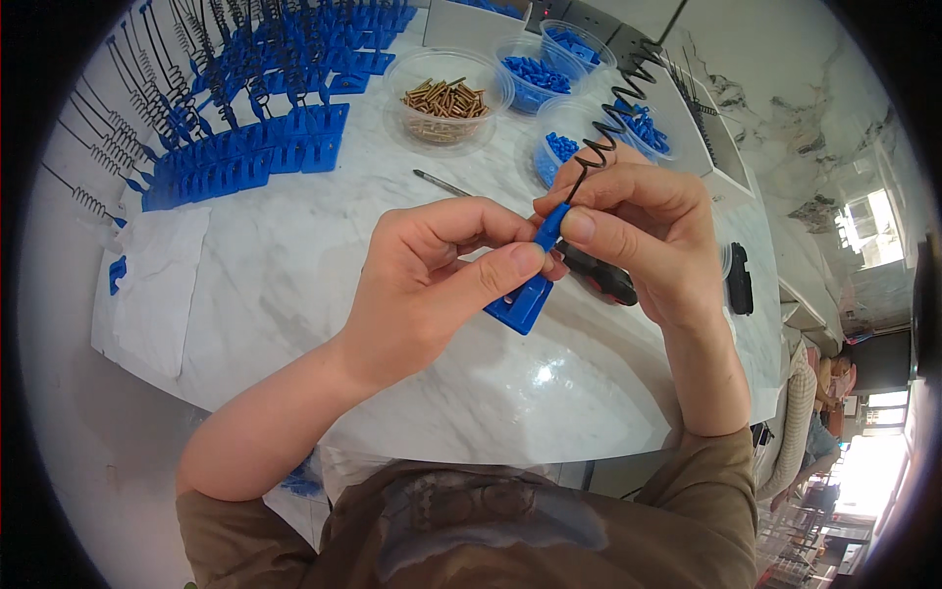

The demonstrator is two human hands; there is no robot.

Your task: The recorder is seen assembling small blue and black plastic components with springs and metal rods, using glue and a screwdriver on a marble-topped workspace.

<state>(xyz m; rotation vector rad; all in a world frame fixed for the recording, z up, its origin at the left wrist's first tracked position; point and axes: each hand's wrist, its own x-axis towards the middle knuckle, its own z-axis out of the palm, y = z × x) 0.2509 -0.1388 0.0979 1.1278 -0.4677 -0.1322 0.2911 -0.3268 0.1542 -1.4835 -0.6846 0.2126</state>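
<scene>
In front of me, my left hand (432, 270) pinches a flat blue plastic piece (520, 307) between thumb and fingers, its wide end pointing down. My right hand (643, 221) grips the same piece at its narrow top, thumb against one side. From that top end a black coiled wire (613, 113) rises, leaning to the upper right. Fingers cover where wire and plastic meet. Behind both hands lies a screwdriver (603, 278) with a black and red handle; its shaft shows left of the fingers.
At the back left, rows of blue pieces with black coiled wires (250, 152) crowd the table. A clear tub of brass-coloured pins (446, 103) and tubs of small blue parts (538, 77) stand behind my hands. White paper (162, 285) lies left, a black object (740, 279) right.
</scene>
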